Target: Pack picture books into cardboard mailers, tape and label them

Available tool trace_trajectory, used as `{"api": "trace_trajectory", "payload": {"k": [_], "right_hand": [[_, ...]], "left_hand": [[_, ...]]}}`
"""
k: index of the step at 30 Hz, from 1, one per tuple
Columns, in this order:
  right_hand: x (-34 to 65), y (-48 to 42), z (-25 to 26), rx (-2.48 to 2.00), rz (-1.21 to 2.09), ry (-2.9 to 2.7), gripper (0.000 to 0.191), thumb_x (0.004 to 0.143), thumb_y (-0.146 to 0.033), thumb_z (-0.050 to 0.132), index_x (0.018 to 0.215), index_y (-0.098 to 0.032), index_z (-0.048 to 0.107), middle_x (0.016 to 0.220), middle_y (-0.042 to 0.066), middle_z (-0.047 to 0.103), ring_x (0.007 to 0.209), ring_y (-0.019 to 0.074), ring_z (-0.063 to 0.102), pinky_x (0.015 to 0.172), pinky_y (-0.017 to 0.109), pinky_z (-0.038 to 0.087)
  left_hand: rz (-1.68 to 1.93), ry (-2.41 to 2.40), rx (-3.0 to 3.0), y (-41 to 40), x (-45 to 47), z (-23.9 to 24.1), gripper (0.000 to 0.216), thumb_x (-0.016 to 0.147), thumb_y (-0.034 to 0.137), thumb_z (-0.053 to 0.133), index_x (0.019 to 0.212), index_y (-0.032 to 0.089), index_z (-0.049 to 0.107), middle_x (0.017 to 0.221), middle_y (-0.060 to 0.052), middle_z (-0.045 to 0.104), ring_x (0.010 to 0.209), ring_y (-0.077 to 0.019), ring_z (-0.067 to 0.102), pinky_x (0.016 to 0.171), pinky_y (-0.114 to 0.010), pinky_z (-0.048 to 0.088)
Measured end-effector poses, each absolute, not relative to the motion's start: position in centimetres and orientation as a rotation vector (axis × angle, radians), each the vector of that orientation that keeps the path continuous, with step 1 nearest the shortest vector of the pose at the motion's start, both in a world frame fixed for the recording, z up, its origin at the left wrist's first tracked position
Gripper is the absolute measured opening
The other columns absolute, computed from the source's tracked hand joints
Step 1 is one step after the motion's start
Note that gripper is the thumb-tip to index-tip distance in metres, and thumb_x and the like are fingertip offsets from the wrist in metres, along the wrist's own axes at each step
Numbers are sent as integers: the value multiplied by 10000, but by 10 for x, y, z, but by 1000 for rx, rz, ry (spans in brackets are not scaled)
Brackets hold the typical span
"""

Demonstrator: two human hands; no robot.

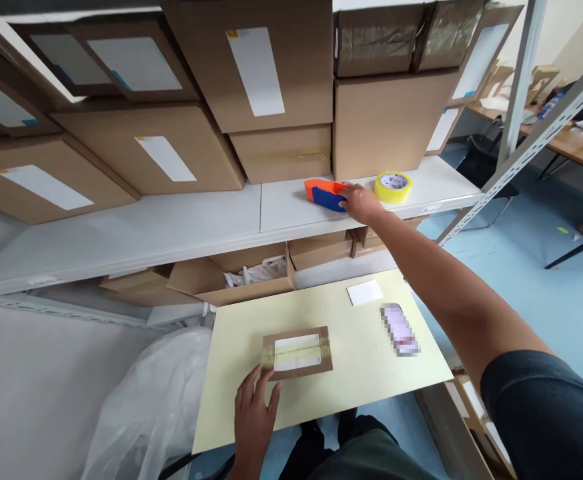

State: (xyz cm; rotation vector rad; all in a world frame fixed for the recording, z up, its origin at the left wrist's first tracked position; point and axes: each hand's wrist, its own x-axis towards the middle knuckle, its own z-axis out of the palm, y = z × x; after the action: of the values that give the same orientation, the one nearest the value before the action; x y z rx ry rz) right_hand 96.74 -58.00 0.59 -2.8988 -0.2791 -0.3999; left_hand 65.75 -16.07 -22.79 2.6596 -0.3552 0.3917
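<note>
On a smooth cream surface (366, 367) lies one rectangular, glossily taped cardboard box (297, 352), my left hand (255, 410) spread at its near corner; on the white shelf (196, 215), my right hand (364, 203) pinches one angular orange-and-blue tool (323, 195) beside one round yellow tape roll (391, 193).

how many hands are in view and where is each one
2. The left hand is at the near left corner of the taped box on the table; the right hand grips the orange-and-blue tool on the shelf. No others show.
</note>
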Motion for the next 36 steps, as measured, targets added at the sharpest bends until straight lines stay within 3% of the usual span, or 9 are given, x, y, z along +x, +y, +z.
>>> {"api": "trace_trajectory", "payload": {"k": [4, 6, 10, 16, 20, 24, 29, 32, 36], "right_hand": [[918, -587, -28, -2596, -854, -323, 352, 994, -271, 494, 1308, -159, 608, 1317, 164, 610, 1216, 309, 532, 1053, 491, 423], [878, -591, -69, -2433, -879, -190, 310, 1015, -268, 440, 1241, -186, 635, 1222, 139, 650, 1172, 277, 572, 1023, 459, 465], [803, -590, -181, -2304, -387, 291, 329, 936, -215, 497, 1225, -180, 649, 1181, 125, 700, 1011, 238, 680, 941, 410, 548], [749, -556, -286, -2001, 97, 673, 520, 917, -157, 467, 1434, -131, 517, 1454, 191, 576, 1155, 254, 692, 1019, 398, 536], [738, -541, -303, -1787, 161, 742, 598, 917, -184, 497, 1511, -155, 424, 1498, 164, 548, 1244, 255, 653, 1022, 384, 539], [739, -540, -306, -1665, 144, 771, 629, 969, -359, 519, 1537, -127, 381, 1489, 173, 557, 1337, 273, 583, 1082, 399, 495], [748, -545, -309, -1628, 109, 770, 623, 999, -483, 470, 1513, -133, 437, 1438, 170, 608, 1354, 269, 567, 1138, 415, 436], [750, -546, -313, -1656, 95, 734, 561, 1013, -483, 425, 1469, -168, 509, 1441, 144, 612, 1354, 270, 564, 1128, 437, 446], [751, -551, -318, -1680, 95, 728, 502, 1009, -428, 420, 1424, -182, 561, 1421, 137, 630, 1338, 267, 575, 1112, 445, 460]], "left_hand": [[201, -506, 2576, -199, 670, -199, 297, 995, 404, 481, 1131, 278, 713, 1275, -79, 689, 1239, -280, 604, 1056, -450, 489], [60, -593, 2540, -227, 688, -186, 305, 1002, 372, 449, 1114, 294, 722, 1227, -68, 712, 1204, -271, 626, 1064, -450, 487], [-219, -879, 2478, -304, 749, -179, 338, 1003, 306, 425, 1222, 276, 681, 1261, -58, 700, 1211, -244, 617, 1080, -419, 473], [-591, -1122, 2659, -431, 844, -231, 416, 900, 216, 610, 1316, 209, 596, 1363, -130, 620, 1258, -288, 573, 1044, -396, 452], [-641, -1144, 2783, -463, 866, -265, 487, 844, 257, 731, 1300, 194, 572, 1405, -168, 553, 1304, -327, 518, 1047, -408, 429], [-674, -1130, 2783, -457, 867, -275, 386, 881, 230, 685, 1256, 207, 595, 1382, -160, 564, 1289, -302, 525, 1026, -382, 441], [-778, -955, 2799, -444, 852, -272, 213, 941, 315, 594, 1076, 187, 696, 1142, -164, 684, 1101, -300, 646, 934, -384, 478], [-800, -794, 2803, -440, 843, -272, 245, 961, 263, 511, 926, 160, 731, 1025, -176, 717, 981, -285, 691, 877, -369, 477], [-813, -530, 2732, -439, 845, -274, 233, 900, 331, 593, 761, 187, 712, 851, -122, 742, 853, -251, 698, 761, -311, 461]]}}
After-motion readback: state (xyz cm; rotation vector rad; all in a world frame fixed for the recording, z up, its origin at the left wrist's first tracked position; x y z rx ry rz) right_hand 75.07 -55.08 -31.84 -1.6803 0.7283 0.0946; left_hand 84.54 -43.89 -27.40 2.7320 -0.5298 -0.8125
